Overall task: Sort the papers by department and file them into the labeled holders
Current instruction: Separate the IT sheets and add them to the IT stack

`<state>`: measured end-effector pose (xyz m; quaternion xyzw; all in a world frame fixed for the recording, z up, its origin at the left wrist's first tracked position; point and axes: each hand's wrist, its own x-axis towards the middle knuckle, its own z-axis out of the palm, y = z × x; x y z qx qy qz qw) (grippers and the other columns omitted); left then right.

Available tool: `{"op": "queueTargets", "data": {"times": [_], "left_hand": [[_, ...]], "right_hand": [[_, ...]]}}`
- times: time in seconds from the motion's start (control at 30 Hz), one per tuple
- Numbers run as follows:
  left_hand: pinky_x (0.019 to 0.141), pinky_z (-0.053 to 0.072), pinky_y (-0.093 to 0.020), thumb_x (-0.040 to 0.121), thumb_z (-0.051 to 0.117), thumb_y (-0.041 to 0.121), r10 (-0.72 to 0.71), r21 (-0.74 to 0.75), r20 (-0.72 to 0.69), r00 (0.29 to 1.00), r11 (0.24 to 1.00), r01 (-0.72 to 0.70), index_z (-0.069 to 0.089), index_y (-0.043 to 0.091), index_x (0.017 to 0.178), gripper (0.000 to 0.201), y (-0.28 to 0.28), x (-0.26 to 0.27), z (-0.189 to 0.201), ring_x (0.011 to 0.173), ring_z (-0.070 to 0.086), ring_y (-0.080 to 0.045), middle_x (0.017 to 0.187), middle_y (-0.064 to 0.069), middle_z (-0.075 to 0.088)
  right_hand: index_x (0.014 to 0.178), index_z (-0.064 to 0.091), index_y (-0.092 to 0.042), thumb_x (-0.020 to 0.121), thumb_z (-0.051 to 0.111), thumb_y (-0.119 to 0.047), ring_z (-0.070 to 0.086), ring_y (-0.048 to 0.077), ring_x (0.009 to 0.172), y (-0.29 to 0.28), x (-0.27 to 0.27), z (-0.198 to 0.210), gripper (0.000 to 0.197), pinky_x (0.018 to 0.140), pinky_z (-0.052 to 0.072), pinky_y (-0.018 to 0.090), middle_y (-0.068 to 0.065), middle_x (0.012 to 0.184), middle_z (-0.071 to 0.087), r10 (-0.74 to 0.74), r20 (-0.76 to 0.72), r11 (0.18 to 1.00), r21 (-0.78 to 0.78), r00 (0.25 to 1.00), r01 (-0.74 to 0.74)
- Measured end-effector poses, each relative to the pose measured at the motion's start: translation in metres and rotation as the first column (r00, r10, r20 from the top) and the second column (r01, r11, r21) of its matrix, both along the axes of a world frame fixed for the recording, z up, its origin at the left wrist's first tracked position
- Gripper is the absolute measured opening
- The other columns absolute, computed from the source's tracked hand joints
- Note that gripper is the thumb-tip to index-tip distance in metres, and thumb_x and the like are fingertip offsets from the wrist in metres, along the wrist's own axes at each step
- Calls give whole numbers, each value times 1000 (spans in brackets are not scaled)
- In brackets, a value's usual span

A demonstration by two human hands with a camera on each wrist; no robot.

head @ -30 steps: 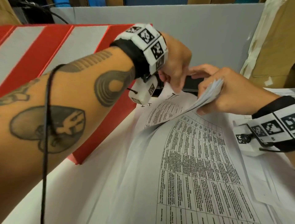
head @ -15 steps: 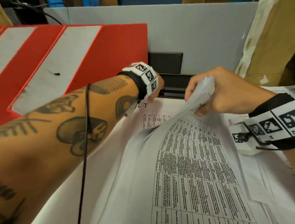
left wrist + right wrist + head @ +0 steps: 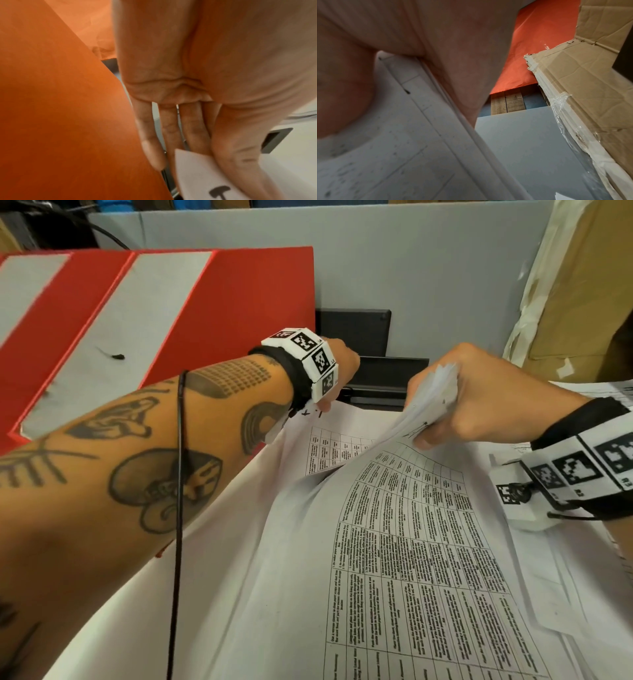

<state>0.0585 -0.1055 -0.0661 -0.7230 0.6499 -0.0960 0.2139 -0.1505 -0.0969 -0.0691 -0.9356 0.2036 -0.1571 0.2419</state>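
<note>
Head view, right grip (image 3: 493,402) clutching papers (image 3: 435,395), left grip (image 3: 342,371) pinching sheet (image 3: 202,175)

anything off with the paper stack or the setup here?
Papers are fanned and uneven, not squared; the right hand grips a bent-up bundle. The cardboard box on the right has torn, peeling tape. Nothing spilled.

A grey partition panel (image 3: 428,268) stood at the back, a taped cardboard box (image 3: 589,285) rose at the right, and a black cable (image 3: 102,236) trailed behind.
</note>
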Motion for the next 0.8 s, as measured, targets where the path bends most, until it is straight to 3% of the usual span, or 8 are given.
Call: {"op": "queueTargets", "data": {"times": [0.1, 0.17, 0.3, 0.47, 0.53, 0.6, 0.67, 0.8], "left_hand": [[66, 49, -36, 77, 87, 46, 11, -27, 1, 1000, 1000, -11, 52, 14, 84, 48, 9, -4, 21, 80, 58, -22, 80, 0, 54], [75, 50, -37, 76, 87, 46, 21, -1, -55, 998, 1000, -22, 58, 13, 87, 45, 14, -14, 40, 86, 62, -24, 85, -2, 62], [67, 49, -30, 79, 83, 46, -55, 15, -201, 978, 998, 59, 72, 16, 82, 32, 29, -31, 77, 72, 64, -16, 83, 1, 72], [80, 59, -31, 93, 74, 27, -127, 78, -596, 793, 974, 214, 82, 22, 98, 10, 50, -28, 98, 82, 78, -13, 90, 2, 81], [85, 61, -35, 100, 66, 28, -94, 42, -736, 671, 982, 184, 80, 17, 106, 19, 50, -21, 94, 88, 78, -15, 94, -1, 81], [84, 63, -35, 106, 56, 31, -39, 9, -795, 606, 997, 77, 78, 13, 110, 28, 40, -9, 80, 83, 77, -15, 90, -3, 80], [88, 62, -38, 105, 57, 35, 39, 65, -679, 734, 998, 7, 77, 12, 110, 31, 24, 1, 59, 85, 78, -17, 88, 0, 80], [89, 61, -47, 84, 78, 49, 98, 207, -180, 979, 977, -60, 76, 19, 89, 31, -7, 12, 9, 93, 75, -30, 92, -3, 78]], "right_hand": [[67, 73, -38, 62, 95, -2, 72, 9, 74, -1, 1, -2, 42, 67, 54, 32, -9, 79, 75, 6, 32, 1000, 11, 999, -7], [66, 72, -48, 57, 96, -1, 71, 15, 95, 1, 3, -1, 52, 83, 57, 46, -13, 95, 73, 4, 65, 1000, 20, 998, -6], [64, 71, -56, 56, 98, -5, 51, 2, 134, 6, 5, 1, 58, 110, 43, 40, -21, 139, 57, -4, 87, 1000, -1, 996, 4], [64, 75, -29, 58, 96, -4, 70, 21, 72, -3, 1, -2, 33, 68, 52, 40, -1, 78, 73, -59, 105, 998, -20, 993, 62], [70, 74, -16, 58, 96, -5, 69, 27, 66, -4, 1, -1, 27, 64, 56, 44, 4, 69, 73, -107, 125, 993, -33, 986, 111], [81, 69, -16, 55, 97, -2, 67, 11, 64, -2, 2, -1, 41, 63, 54, 32, -6, 72, 72, -106, 147, 993, -31, 984, 112], [97, 57, -23, 52, 98, 1, 62, -2, 63, -1, 2, -1, 65, 58, 48, 15, -14, 76, 67, -98, 138, 994, -28, 986, 103], [114, 59, -28, 54, 97, 0, 69, 0, 76, 2, -2, 3, 77, 64, 53, 16, -13, 83, 71, -87, 82, 996, -17, 993, 89]]}}
